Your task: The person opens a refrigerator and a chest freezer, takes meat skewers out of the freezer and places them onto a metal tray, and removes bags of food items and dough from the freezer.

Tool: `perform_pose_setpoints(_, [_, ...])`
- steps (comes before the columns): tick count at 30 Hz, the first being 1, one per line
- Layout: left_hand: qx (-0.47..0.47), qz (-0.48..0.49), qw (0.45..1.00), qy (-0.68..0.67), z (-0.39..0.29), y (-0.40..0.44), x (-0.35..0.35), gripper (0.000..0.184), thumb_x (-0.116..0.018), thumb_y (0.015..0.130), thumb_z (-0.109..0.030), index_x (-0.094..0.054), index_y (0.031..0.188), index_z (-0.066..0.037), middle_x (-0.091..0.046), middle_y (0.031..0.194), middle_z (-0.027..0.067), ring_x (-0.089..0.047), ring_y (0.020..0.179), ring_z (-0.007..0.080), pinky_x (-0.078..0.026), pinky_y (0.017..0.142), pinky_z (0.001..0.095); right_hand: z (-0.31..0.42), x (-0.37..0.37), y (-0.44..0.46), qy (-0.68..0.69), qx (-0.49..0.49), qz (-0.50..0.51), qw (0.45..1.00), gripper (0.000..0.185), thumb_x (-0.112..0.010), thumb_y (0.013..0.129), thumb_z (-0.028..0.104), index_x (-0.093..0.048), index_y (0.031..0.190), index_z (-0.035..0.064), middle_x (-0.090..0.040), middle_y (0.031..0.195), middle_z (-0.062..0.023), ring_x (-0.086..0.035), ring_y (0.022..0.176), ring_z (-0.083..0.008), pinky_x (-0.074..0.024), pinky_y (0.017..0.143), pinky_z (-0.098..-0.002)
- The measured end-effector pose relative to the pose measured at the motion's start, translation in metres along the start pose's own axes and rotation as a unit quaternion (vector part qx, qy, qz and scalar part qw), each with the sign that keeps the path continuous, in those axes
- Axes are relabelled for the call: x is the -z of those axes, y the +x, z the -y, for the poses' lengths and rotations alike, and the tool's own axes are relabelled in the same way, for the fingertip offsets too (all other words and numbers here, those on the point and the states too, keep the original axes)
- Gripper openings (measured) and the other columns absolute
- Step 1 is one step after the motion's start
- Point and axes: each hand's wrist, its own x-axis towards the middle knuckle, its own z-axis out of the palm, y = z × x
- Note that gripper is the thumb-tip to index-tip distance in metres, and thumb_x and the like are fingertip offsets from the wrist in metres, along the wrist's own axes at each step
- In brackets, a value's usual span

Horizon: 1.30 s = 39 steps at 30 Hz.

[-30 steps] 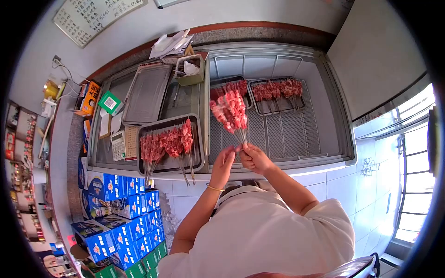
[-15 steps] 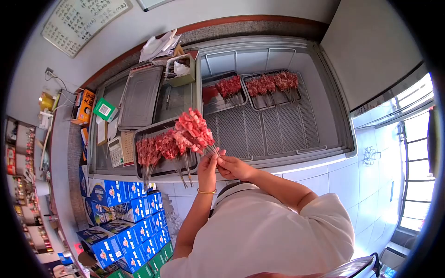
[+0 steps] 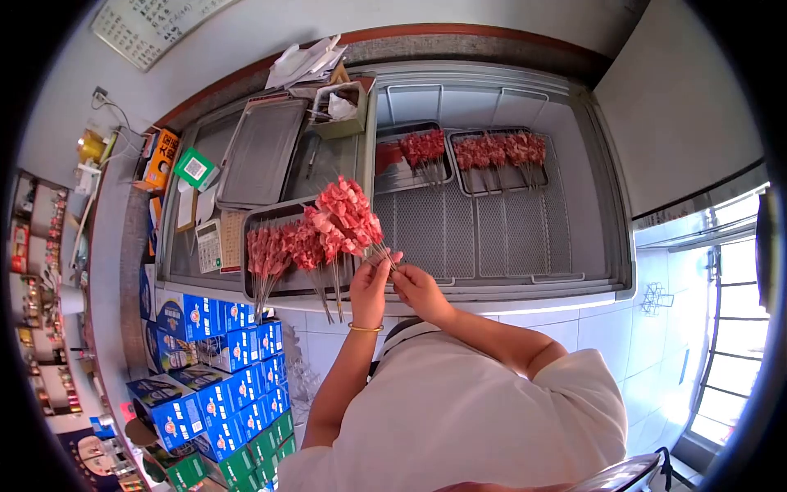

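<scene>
Shifted left from above open freezer (image 3: pixel 578 180) to over near-left tray (image 3: pixel 291 281): bunch of meat skewers (image 3: pixel 344 217) — clamped at near ends in grip of left hand (image 3: pixel 369 287) and right hand (image 3: pixel 423 293) — seemingly not yet laid down.

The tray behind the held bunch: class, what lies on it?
Meat skewers lie on the tray. The held bunch covers its far right corner, hiding anything there.

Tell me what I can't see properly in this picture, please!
All in the head view:
Some lower parts of the held skewers: hidden by fingers of the left hand and right hand.
Part of the near tray: covered by skewers.
Whiteboard: top cut off by the picture's edge, writing too small.
Calculator: digits too small.
</scene>
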Motion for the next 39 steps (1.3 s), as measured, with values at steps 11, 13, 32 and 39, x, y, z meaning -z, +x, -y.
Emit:
perform_pose_setpoints(11, [-0.004,0.054,0.998,-0.012,-0.009,0.005,-0.004,0.032,-0.04,0.093,-0.015,-0.046,0.116,0.006,-0.058,0.108,0.0118,-0.053,0.095,0.0113,-0.038,0.088,0.0235,0.001,0.003,0.003,0.014,0.038,-0.031,0.999,0.017,-0.045,0.091,0.017,-0.049,0.093,0.0008,-0.042,0.062,0.0027,-0.036,0.052,-0.0046,-0.0304,0.045,-0.0188])
perform_pose_setpoints(13, [0.01,0.053,0.998,-0.032,-0.009,0.006,-0.003,0.032,-0.04,0.092,-0.014,-0.046,0.117,0.006,-0.057,0.109,0.0121,-0.052,0.096,0.0116,-0.038,0.088,0.0236,0.005,0.003,0.002,0.0,0.031,-0.049,0.998,0.016,-0.043,0.092,0.016,-0.049,0.093,0.0007,-0.042,0.062,0.0022,-0.036,0.052,-0.0045,-0.0302,0.045,-0.0186])
perform_pose_setpoints(32, [-0.005,0.051,0.999,-0.011,-0.02,0.007,-0.015,0.029,-0.042,0.09,-0.009,-0.048,0.112,0.009,-0.059,0.105,0.0125,-0.056,0.094,0.0134,-0.043,0.084,0.0229,0.014,-0.001,-0.005,0.075,0.046,-0.05,0.995,0.015,-0.043,0.092,0.015,-0.049,0.094,0.0023,-0.042,0.066,0.0029,-0.036,0.055,-0.0039,-0.0297,0.046,-0.0178])
perform_pose_setpoints(39, [-0.005,0.046,0.998,-0.043,-0.017,0.008,-0.018,0.023,-0.045,0.088,-0.004,-0.05,0.107,0.009,-0.059,0.104,0.0149,-0.058,0.094,0.0156,-0.045,0.083,0.0235,0.013,-0.001,-0.008,0.08,0.066,-0.046,0.994,0.015,-0.042,0.093,0.017,-0.048,0.093,0.0034,-0.041,0.062,0.0024,-0.035,0.052,-0.0044,-0.028,0.044,-0.0178])
